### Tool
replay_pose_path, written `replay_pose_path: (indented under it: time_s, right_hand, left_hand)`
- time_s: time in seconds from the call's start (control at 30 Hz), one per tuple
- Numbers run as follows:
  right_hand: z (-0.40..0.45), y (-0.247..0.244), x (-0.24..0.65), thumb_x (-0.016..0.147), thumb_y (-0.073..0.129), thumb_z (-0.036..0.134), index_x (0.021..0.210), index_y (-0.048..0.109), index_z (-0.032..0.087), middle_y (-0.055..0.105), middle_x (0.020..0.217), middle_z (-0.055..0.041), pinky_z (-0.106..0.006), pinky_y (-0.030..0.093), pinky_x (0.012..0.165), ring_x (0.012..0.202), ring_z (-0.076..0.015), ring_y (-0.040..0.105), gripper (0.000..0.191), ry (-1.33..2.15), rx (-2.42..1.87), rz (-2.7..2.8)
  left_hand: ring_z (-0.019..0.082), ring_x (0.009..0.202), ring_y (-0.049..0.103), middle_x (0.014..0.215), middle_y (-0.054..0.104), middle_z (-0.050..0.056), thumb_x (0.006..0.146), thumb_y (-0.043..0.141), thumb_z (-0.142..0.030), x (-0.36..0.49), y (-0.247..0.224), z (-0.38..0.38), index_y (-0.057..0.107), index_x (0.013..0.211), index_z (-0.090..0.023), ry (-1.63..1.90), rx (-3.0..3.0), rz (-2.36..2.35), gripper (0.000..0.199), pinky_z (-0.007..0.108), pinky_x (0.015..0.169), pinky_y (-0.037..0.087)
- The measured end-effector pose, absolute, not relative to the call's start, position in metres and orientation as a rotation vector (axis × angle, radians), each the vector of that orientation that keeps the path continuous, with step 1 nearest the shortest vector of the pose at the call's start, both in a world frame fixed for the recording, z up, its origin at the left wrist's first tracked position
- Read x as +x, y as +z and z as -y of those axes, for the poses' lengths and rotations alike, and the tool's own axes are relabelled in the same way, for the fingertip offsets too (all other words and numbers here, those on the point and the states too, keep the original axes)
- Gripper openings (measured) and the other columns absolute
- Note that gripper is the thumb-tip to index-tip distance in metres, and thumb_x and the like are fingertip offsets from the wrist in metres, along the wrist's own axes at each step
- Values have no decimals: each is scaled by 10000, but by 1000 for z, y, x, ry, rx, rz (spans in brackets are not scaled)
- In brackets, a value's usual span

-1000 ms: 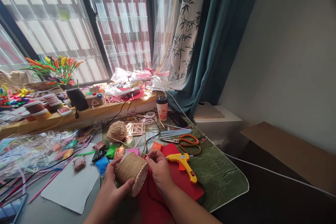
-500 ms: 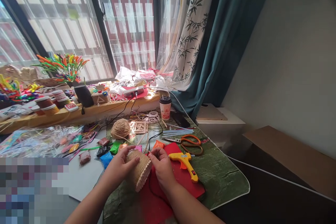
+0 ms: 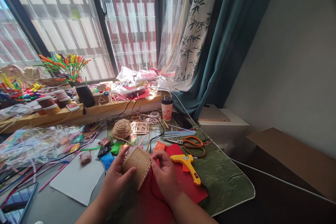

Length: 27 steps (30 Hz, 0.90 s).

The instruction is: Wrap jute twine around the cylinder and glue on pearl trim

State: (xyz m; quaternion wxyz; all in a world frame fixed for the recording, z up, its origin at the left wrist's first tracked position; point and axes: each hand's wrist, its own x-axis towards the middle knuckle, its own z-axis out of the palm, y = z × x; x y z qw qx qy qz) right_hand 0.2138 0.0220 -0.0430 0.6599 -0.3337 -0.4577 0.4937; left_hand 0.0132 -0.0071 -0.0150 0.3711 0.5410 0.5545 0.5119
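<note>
A cylinder wrapped in tan twine [image 3: 138,164], with pale scalloped trim along its edges, lies tilted between my hands. My left hand [image 3: 117,173] grips its left end, thumb across the near side. At the right rim, the fingertips of my right hand [image 3: 163,169] are pinched together; whatever is between them is too small to make out. From the ball of twine [image 3: 122,128] behind, a strand runs toward the cylinder. Just right of my right hand, a yellow hot glue gun [image 3: 187,165] rests on a red sheet [image 3: 181,185].
Orange-handled scissors [image 3: 194,145] and pale glue sticks [image 3: 180,133] lie beyond the glue gun. A paper cup [image 3: 167,109] stands near a dark phone [image 3: 182,120]. Coloured clay packets [image 3: 107,161] sit at left by a white sheet [image 3: 78,178]. A black cord [image 3: 154,136] crosses the table.
The cylinder has turned so more of its twine side faces me and its right end is less visible. My left fingers have spread higher along it. The view has shifted slightly.
</note>
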Motion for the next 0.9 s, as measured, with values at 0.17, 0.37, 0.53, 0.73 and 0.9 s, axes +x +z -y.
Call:
replay_pose_path:
  time_s: [0.17, 0.37, 0.53, 0.73, 0.9]
  right_hand:
    - [-18, -39, 217, 949, 682, 237, 912, 685, 253, 687, 906, -13, -340, 509, 873, 888, -223, 648, 40, 896, -776, 1176]
    - [-19, -36, 217, 950, 667, 222, 916, 662, 249, 684, 895, -5, -316, 516, 829, 864, -212, 654, 44, 903, -807, 1254]
    - [-14, -31, 219, 930, 665, 193, 875, 650, 249, 667, 866, 3, -306, 503, 806, 833, -203, 638, 80, 850, -790, 1327]
    - [-13, -28, 219, 929, 663, 207, 844, 632, 246, 656, 841, 7, -305, 501, 788, 806, -197, 625, 98, 883, -822, 1326]
    - [-16, -32, 215, 890, 718, 230, 967, 679, 247, 688, 888, -10, -339, 532, 852, 861, -214, 656, 88, 986, -825, 1169]
  left_hand:
    - [423, 1486, 523, 1632, 547, 145, 765, 889, -537, 10, -27, 3, 518, 1569, -282, 1316, 1370, -1323, 921, 510, 1199, 478]
    - [409, 1404, 602, 1496, 672, 159, 688, 907, -549, -5, 0, -9, 623, 1426, -238, 1022, 1383, -1371, 850, 507, 1148, 520]
    - [391, 1348, 635, 1460, 674, 167, 724, 844, -415, 4, 27, -2, 575, 1448, -228, 939, 1595, -1579, 795, 536, 1171, 477]
    - [443, 1418, 564, 1535, 576, 223, 621, 894, -559, 35, 26, 2, 449, 1517, -173, 987, 1581, -1792, 1073, 586, 1174, 466]
    - [421, 1396, 589, 1518, 592, 180, 656, 865, -558, 42, 20, 7, 495, 1464, -217, 1064, 1631, -1841, 952, 589, 1177, 466]
